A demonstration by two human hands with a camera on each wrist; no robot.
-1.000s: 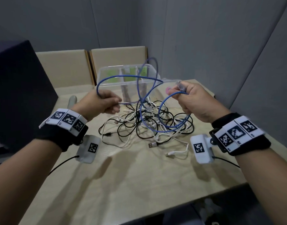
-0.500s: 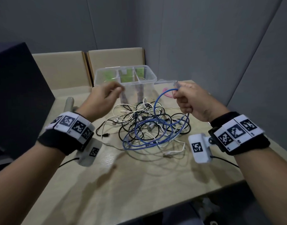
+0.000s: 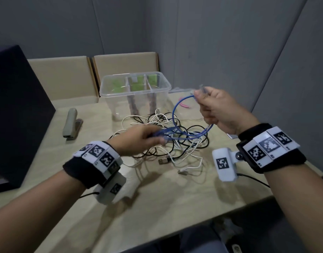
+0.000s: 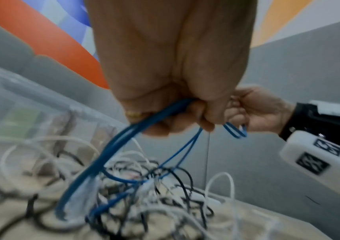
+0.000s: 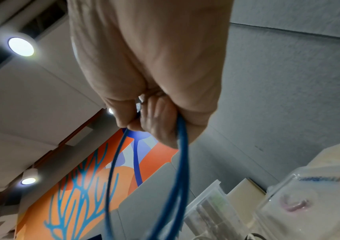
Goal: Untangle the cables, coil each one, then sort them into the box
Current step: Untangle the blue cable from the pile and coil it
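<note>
- The right hand [image 3: 219,110] is raised above the right part of the table [image 3: 157,201], its fingers curled round loops of the blue cable [image 3: 175,114]; the cable's clear plug end sticks out by the thumb.
- The left hand [image 3: 138,139] is lower, over the heap, and grips the same blue cable further along; the left wrist view shows strands of it passing through the closed fingers.
- Between the two hands the blue cable sags and runs down into the tangle of black and white cables [image 3: 175,148], which lies on the table just in front of the box.
- The box [image 3: 135,88] is clear plastic, split into three compartments, and stands at the far side of the table with green at its bottom.
- A stapler [image 3: 71,123] lies to the left, well apart from the heap.
- A pink thing [image 3: 184,105], partly hidden, lies right of the box.
</note>
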